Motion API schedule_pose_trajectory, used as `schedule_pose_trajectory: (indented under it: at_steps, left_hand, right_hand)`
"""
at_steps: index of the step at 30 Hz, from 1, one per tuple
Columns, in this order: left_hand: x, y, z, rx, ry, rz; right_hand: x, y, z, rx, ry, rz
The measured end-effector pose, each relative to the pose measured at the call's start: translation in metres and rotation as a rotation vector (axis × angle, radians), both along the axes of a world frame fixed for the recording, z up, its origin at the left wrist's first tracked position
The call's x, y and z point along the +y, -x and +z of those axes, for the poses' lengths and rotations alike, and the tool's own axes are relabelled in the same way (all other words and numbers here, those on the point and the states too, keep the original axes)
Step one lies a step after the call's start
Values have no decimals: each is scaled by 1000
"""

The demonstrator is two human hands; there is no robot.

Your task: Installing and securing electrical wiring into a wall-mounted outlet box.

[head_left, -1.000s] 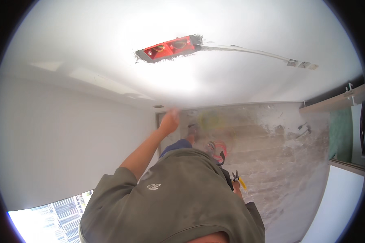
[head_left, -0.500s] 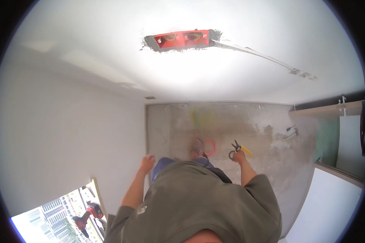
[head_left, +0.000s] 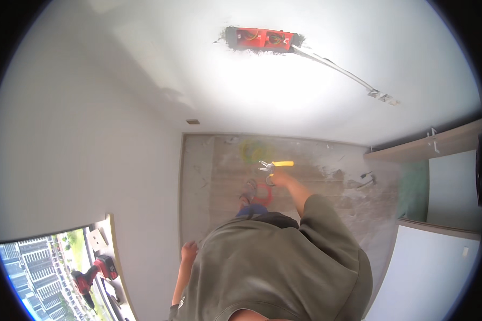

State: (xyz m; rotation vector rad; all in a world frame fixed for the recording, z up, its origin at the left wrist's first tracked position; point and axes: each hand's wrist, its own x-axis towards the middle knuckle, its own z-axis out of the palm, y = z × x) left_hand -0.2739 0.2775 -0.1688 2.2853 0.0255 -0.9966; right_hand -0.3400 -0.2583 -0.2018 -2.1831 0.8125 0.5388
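Observation:
My right hand [head_left: 278,178] is closed on a pair of pliers [head_left: 266,166], held out over the floor in front of my feet. Their silver jaws point left, a yellow handle sticks out to the right, and a dark loop shows below the jaws. My left hand [head_left: 189,250] hangs low beside the left wall, fingers curled in, with nothing visible in it. Beneath the pliers lie a blurred yellow-green coil [head_left: 253,151] and a red coil [head_left: 263,196] near my foot. A red double wall box [head_left: 263,39] with loose wires inside is set in the wall ahead.
White cables [head_left: 334,66] run from the box down to the right. A red and black cordless drill [head_left: 93,273] rests on the window sill at lower left. A hammer-like tool [head_left: 367,183] lies on the floor at right, near a wooden frame [head_left: 428,140]. A small plate [head_left: 193,122] sits low on the wall.
My right hand has swung left and forward with the pliers, which have turned so their jaws point left. My left hand is lower in the picture. The view has shifted a little.

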Motion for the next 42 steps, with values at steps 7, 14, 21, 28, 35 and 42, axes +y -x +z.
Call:
schedule_pose_trajectory:
  at_steps: [7,14,21,28,35,42]
  left_hand:
    - [60,52,-47,150,179,218]
    - [126,134,-77,114,41,-19]
    - [207,198,-113,33,182,25]
    - [247,266,-155,-50,102,93]
    - [169,381,-115,-18,-39,86]
    - [165,554,-147,-151,-228,-77]
  right_hand:
    - [77,164,-23,205,154,4]
    - [131,385,-47,661,-120,278]
    - [138,416,-33,571,-101,101]
    - [81,331,-27,326,190,397]
    - [76,336,10,123,149,124]
    - [62,435,-23,334,83,401]
